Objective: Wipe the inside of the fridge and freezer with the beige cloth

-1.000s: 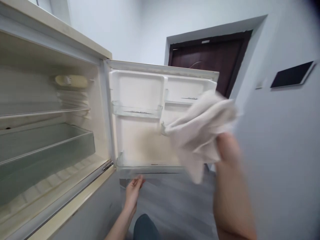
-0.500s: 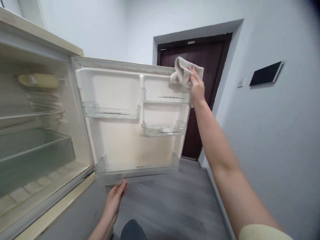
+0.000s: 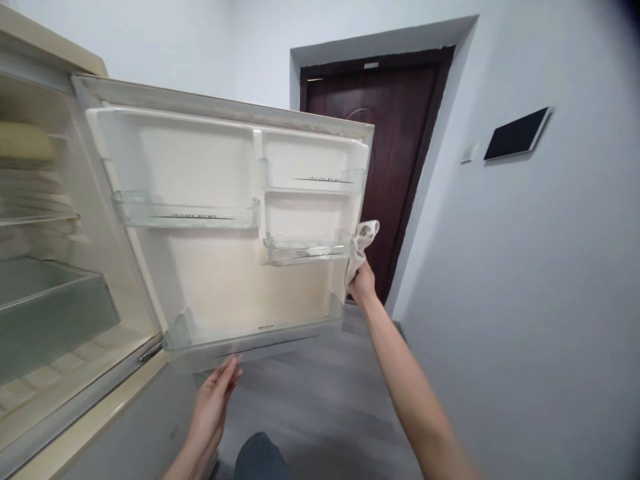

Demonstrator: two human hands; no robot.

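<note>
A small cream fridge stands open with its door swung out toward me. Clear door shelves sit on its inner face. My right hand grips a pale cloth and presses it against the door's right edge, beside the small middle shelf. My left hand reaches up with fingers stretched out. Its fingertips touch the underside of the door's bottom shelf.
The fridge's inner compartment with glass shelves lies at the left. A dark brown room door stands behind the fridge door. A grey wall with a black panel runs along the right. Grey floor lies below.
My right hand has carried the cloth from the door's top right corner down its right edge to mid height. The view has turned right. My left hand has stayed under the door.
</note>
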